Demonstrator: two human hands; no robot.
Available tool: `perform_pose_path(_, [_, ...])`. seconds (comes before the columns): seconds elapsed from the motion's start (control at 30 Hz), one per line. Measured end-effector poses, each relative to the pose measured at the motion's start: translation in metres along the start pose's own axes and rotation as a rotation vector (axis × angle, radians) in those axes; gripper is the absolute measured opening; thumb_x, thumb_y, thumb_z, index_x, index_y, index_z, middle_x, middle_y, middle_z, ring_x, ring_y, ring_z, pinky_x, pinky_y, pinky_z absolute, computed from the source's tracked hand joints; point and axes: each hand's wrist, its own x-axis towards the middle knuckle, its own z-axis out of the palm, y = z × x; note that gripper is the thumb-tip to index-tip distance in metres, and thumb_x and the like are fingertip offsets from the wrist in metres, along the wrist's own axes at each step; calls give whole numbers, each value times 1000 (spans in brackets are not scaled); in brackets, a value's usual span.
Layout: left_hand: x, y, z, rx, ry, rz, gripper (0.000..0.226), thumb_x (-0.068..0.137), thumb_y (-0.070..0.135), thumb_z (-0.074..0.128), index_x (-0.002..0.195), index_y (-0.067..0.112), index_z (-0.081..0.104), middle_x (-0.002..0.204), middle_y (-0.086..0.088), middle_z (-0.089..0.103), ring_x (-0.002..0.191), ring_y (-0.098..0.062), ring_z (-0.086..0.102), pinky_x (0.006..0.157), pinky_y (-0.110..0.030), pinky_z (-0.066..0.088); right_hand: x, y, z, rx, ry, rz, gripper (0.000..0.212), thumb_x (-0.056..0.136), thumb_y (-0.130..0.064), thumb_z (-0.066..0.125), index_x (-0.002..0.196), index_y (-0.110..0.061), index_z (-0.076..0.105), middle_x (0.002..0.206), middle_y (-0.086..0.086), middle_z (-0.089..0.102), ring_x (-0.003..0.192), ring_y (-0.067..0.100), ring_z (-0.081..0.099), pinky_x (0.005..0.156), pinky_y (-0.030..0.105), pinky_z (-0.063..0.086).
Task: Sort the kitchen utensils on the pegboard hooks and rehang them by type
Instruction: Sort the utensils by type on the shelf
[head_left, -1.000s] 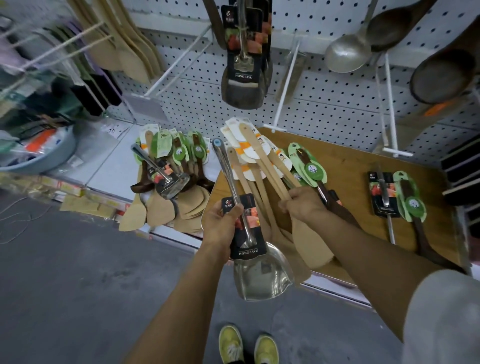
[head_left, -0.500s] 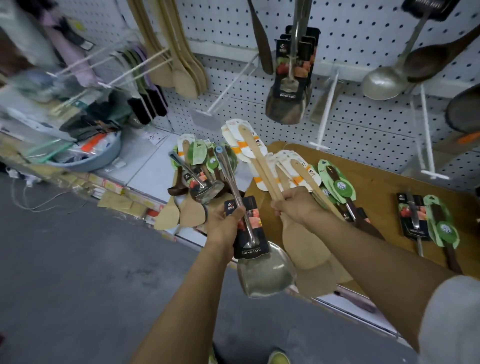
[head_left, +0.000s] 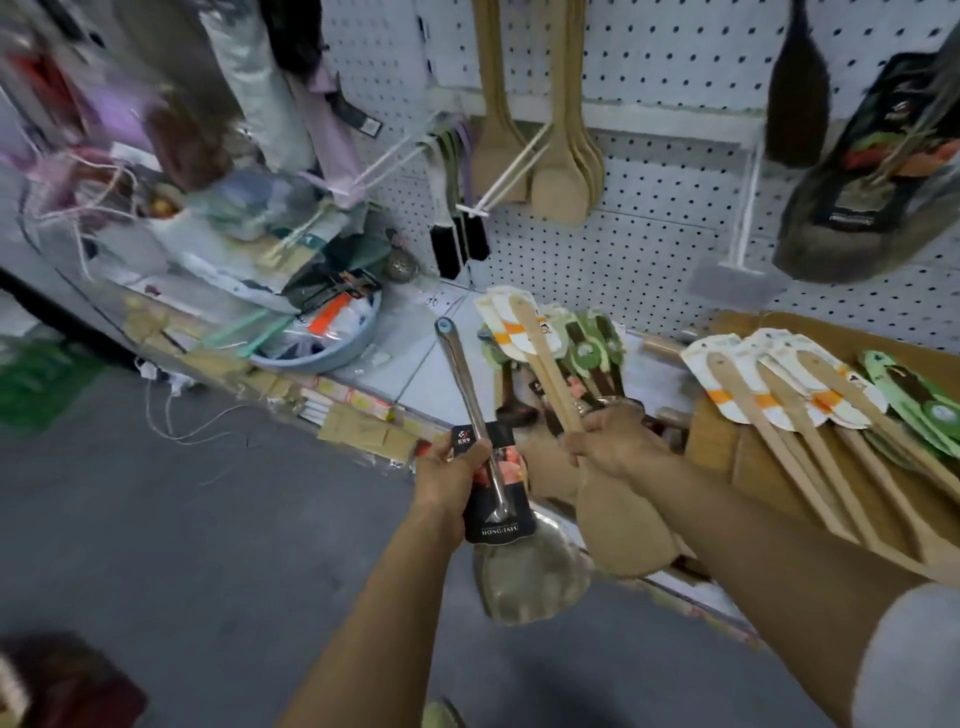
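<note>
Left hand (head_left: 451, 480) has its fingers wrapped tight round the neck of a steel spatula (head_left: 511, 545), right over its black label card (head_left: 496, 499). The handle points up and away, the shiny blade hangs low, below the fist. Right hand (head_left: 613, 449) is clenched round a bundle of wooden spatulas (head_left: 587, 452): their handles fan upward with white-and-orange cards at the tips, their pale blades hang beneath the knuckles, just beside the steel blade.

Take the wooden board (head_left: 737, 457) as the landmark. It lies to the right of both hands, and on it rests a row of wooden spatulas with orange-banded cards (head_left: 769, 384), handles running toward the camera. At the board's far right edge lie green-carded utensils (head_left: 914, 400). Left of the board, behind the gripped bundle, another heap of green-carded utensils (head_left: 587, 348) sits on the white shelf (head_left: 415, 358). Further left along that shelf stands a grey basin (head_left: 332, 348) full of packets.

Above the board rises the pegboard (head_left: 665, 93). Plain wooden spatulas (head_left: 566, 156) hang there up and left of the board; a carded steel spatula (head_left: 878, 197) hangs straight above it, blurred. White hooks (head_left: 743, 208) stick out between them.
</note>
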Motion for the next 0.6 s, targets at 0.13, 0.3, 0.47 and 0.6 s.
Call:
perform_pose_path(0.13, [31, 18, -46, 63, 23, -17, 13, 88, 7, 67, 100, 10, 66, 84, -16, 71, 68, -29, 67, 66, -41, 57, 14, -16, 40, 90, -8, 21, 20, 89, -22, 69, 96, -4, 71, 85, 10, 71, 70, 15, 61, 60, 22, 46])
perform_pose_path(0.3, [72, 35, -65, 73, 53, -55, 12, 88, 7, 67, 99, 10, 65, 82, -16, 70, 68, -30, 67, 68, -42, 58, 47, -37, 66, 76, -41, 9, 14, 90, -19, 65, 81, -9, 66, 70, 4, 63, 55, 5, 57, 47, 13, 41])
perform_pose_path(0.47, [126, 44, -79, 85, 58, -6, 13, 88, 5, 66, 100, 8, 66, 87, -20, 70, 74, -34, 68, 73, -49, 59, 101, -62, 100, 63, -62, -9, 22, 90, -21, 67, 89, 0, 61, 83, 13, 68, 68, 15, 66, 65, 17, 52])
perform_pose_path(0.6, [185, 57, -103, 121, 54, 27, 13, 88, 6, 66, 100, 12, 67, 87, -17, 70, 76, -32, 67, 78, -49, 58, 150, -87, 138, 106, -73, 34, 17, 89, -21, 67, 88, -4, 67, 75, 8, 69, 59, 13, 60, 54, 20, 48])
